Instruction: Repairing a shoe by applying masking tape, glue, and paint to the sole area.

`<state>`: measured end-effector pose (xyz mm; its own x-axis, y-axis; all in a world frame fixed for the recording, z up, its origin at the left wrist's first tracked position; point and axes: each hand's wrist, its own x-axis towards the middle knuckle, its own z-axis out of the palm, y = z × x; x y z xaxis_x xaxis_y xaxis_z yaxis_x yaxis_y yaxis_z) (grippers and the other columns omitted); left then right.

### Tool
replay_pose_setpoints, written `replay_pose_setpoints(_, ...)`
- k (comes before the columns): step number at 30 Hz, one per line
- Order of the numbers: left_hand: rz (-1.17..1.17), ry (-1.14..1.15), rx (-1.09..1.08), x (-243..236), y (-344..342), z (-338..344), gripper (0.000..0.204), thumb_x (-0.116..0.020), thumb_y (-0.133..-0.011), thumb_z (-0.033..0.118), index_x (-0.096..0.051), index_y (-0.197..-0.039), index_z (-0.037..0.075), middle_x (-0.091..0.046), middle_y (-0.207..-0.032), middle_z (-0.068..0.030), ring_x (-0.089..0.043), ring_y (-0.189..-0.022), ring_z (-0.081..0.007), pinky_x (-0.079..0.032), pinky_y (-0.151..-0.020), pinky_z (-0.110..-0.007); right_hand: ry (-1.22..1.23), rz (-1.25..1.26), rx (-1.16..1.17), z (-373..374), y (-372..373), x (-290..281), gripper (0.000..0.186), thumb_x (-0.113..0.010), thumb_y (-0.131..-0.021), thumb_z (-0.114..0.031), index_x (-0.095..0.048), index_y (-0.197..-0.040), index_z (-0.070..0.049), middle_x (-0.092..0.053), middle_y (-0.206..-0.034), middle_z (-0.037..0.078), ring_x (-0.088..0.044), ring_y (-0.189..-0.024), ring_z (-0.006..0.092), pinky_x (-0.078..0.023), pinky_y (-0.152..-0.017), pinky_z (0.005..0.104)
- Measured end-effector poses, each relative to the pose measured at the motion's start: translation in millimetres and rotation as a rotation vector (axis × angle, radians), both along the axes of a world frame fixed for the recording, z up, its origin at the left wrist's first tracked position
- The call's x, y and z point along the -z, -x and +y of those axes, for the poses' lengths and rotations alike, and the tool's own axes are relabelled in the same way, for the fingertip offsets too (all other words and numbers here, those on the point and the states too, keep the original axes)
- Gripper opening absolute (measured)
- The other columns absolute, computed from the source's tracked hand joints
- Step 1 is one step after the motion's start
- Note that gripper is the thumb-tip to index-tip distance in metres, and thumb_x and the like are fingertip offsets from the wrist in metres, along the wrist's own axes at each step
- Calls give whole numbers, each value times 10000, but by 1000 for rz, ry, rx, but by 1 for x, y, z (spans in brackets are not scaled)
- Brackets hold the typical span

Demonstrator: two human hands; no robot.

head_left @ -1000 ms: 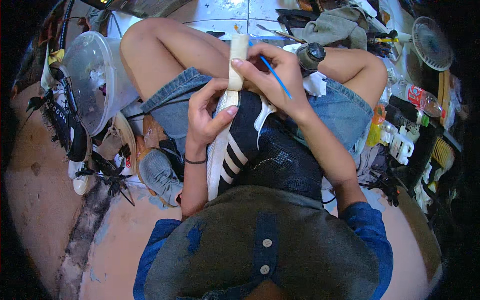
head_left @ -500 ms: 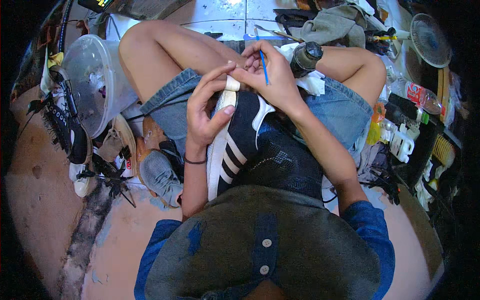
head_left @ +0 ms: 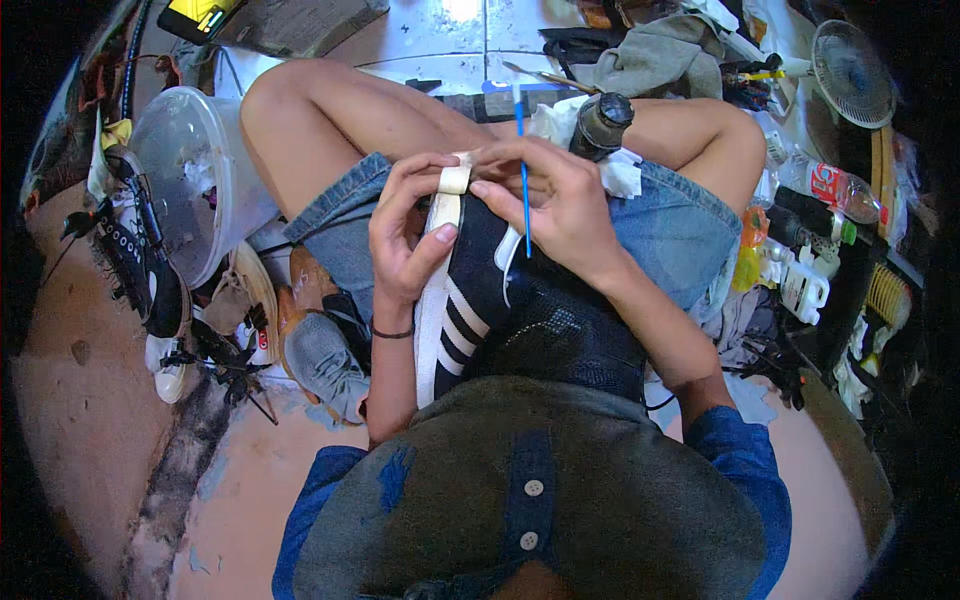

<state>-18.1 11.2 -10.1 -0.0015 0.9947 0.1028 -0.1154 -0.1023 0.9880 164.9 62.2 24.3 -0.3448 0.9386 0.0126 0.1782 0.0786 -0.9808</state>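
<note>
A black sneaker with white stripes and a cream sole rests on my lap, toe pointing away from me. My left hand grips its toe end, thumb on the side, fingers curled over the cream rubber tip. My right hand lies across the toe from the right and holds a thin blue brush upright between its fingers. The fingertips of both hands meet at the toe. A dark watch sits on my right wrist.
A clear plastic tub lies to my left, beside a black and white high-top shoe. A grey shoe sits under my left elbow. Bottles, a small fan, rags and tools crowd the right side.
Both hands have closed in over the toe of the sneaker. The brush has swung from slanted to nearly upright, and my right hand now covers more of the toe.
</note>
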Motion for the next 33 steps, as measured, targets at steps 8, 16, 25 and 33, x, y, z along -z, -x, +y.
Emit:
replay_pose_setpoints(8, -46, 51, 12, -1, -4, -1, 444, -662, -786, 280, -615, -1072, -56, -578, -1228, -201, -564, -1115, -255, -412, -991, -354, 37, -7, -99, -2, 0, -8, 196, -671, -887, -70, -672, -1047, 43, -716, -929, 129, -681, -848, 148, -549, -749, 278)
replay_pose_setpoints(16, -37, 46, 38, 5, 4, -3, 450, -652, -771, 244, -607, -1083, -77, -598, -1173, -196, -574, -1083, -243, -424, -966, -344, -450, -16, 226, 15, -54, -28, 443, -774, -799, -225, -621, -1145, 5, -693, -1008, 137, -664, -908, 251, -516, -838, 336)
replay_pose_setpoints(25, 1, 36, 43, 2, 2, -1, 452, -655, -769, 262, -610, -1070, -71, -592, -1130, -173, -578, -1053, -236, -435, -940, -327, -181, -575, -273, 64, -121, 51, 722, -844, -674, -394, -570, -1194, 25, -653, -1082, 203, -588, -1085, 348, -433, -985, 400)
replay_pose_setpoints(33, -28, 60, 33, 1, 1, -4, 444, -654, -773, 241, -603, -1082, -74, -590, -1122, -168, -577, -1047, -236, -439, -939, -332, -171, -457, -330, 56, -110, 33, 600, -834, -693, -335, -609, -1123, 17, -660, -1075, 216, -634, -1011, 375, -501, -891, 414)
